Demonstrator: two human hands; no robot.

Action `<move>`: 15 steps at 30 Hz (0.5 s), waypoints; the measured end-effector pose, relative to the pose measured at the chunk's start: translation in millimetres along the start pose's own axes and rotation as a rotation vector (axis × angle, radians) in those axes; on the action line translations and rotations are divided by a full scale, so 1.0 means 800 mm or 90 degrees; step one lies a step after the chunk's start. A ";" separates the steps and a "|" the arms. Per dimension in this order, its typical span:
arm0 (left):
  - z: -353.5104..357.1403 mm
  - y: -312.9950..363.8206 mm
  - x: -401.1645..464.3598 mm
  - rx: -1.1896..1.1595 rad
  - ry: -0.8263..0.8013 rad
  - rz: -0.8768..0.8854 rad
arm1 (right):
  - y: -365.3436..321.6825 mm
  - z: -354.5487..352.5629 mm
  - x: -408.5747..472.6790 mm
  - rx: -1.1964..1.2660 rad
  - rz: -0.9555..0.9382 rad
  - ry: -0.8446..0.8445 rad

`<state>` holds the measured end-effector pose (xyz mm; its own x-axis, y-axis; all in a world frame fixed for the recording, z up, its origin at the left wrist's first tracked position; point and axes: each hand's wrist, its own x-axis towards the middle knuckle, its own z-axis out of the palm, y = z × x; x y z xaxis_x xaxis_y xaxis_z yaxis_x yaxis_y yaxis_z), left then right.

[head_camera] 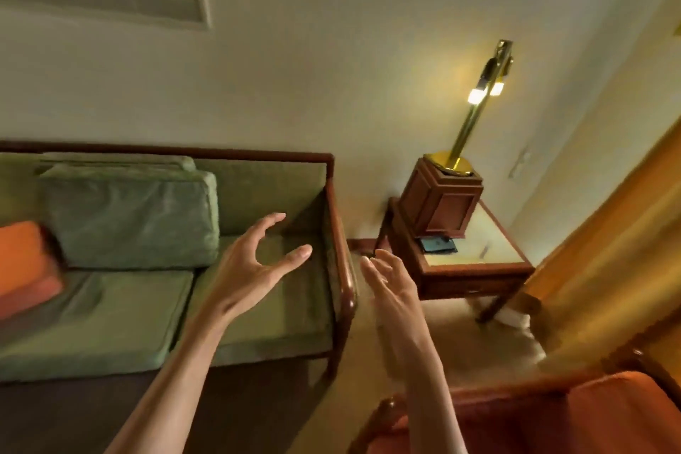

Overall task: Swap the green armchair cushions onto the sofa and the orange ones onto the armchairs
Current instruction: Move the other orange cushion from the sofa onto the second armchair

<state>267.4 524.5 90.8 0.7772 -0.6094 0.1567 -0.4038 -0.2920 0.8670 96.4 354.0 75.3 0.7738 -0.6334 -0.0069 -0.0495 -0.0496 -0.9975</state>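
While an orange cushion [25, 262] waits at the sofa's [258, 306] far left, a green cushion [136, 217] already leans on its backrest. Left hand [250, 265] hovers spread, holding nothing; right hand [390, 287] likewise loose and empty. Orange fabric shows on the armchair [589, 413], so the swap looks partly done.

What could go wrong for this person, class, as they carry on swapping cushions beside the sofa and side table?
1. The tall brass lamp stands lit on a wooden box on the wooden side table, close to the open right hand; a swung cushion could topple it.
2. The orange cushion on the green sofa lies far left of the open left hand, so reaching may mean leaning over.
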 end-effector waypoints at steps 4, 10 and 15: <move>-0.129 -0.078 -0.003 0.000 0.078 -0.048 | 0.004 0.161 0.041 -0.006 0.012 -0.097; -0.290 -0.165 -0.042 -0.031 0.248 -0.128 | -0.023 0.355 0.093 -0.013 0.005 -0.260; -0.372 -0.204 -0.094 -0.051 0.431 -0.140 | -0.046 0.487 0.118 -0.026 -0.025 -0.406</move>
<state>418.6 837.4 78.3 0.9760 0.0561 0.2106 -0.1865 -0.2848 0.9403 417.3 597.0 83.9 0.9986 -0.0476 -0.0224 -0.0271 -0.1007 -0.9945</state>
